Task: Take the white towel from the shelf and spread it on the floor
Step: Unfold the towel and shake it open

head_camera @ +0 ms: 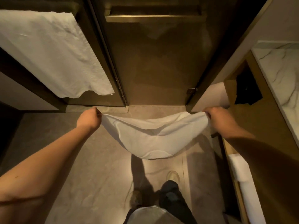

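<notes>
A white towel point(152, 135) hangs in the air between my two hands and sags in the middle above the grey tiled floor point(97, 167). My left hand point(89, 118) pinches its left corner. My right hand point(217, 118) grips its right corner. Both arms are stretched forward and apart. The towel's lower edge hangs in front of my feet, and I cannot tell whether it touches the floor.
A second white towel point(48, 52) hangs on the dark door at the left. A glass door point(153, 62) stands straight ahead. At the right is a wooden cabinet with an open shelf point(247, 88), a marble top point(281, 68) and a folded white cloth point(242, 175). My shoes point(173, 177) stand below.
</notes>
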{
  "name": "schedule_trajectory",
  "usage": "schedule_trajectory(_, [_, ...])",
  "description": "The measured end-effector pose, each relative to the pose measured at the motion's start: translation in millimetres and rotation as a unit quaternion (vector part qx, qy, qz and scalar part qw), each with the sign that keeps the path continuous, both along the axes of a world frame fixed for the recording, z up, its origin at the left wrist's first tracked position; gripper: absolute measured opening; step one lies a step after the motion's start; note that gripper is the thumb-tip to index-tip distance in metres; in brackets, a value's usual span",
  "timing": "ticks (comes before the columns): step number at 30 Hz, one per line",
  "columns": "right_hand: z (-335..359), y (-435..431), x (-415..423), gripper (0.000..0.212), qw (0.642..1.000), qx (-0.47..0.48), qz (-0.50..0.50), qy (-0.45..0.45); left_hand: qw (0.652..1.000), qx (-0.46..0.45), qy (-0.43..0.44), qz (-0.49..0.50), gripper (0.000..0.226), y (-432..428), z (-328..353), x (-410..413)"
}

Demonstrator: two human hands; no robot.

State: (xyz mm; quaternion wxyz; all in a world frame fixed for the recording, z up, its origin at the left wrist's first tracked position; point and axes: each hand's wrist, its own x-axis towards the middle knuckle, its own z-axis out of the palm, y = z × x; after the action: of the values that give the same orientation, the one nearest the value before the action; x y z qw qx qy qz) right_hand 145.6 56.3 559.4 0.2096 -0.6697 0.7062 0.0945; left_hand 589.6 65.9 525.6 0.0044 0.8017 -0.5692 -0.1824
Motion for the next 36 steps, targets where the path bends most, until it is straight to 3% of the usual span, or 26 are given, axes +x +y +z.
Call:
schedule_trajectory(3, [-5,34,7,0.021,0.994,-0.109,0.019,-0.01,0.999,0.0,0.016,-0.033,0.02,14,-8,10])
schedule_trajectory(7, [-11,51,30,0.02,0.998,-0.056,0.002,0.021,0.997,0.0,0.039,-0.06,0.019,22,-14,5])
schedule_trajectory(16, [-16,66,38,0.017,0.995,-0.058,0.028,0.076,0.996,0.003,0.05,-0.071,0.017,22,-18,-13])
schedule_trajectory(29, [-74,-14,2,0.024,0.998,-0.024,0.031,-0.055,0.997,-0.04,0.049,0.041,0.02,-30,-54,-58])
schedule_trajectory(36, [-102,-63,-9,0.027,0.994,-0.084,0.011,-0.065,0.991,-0.112,0.069,0.02,0.014,-73,-90,-69])
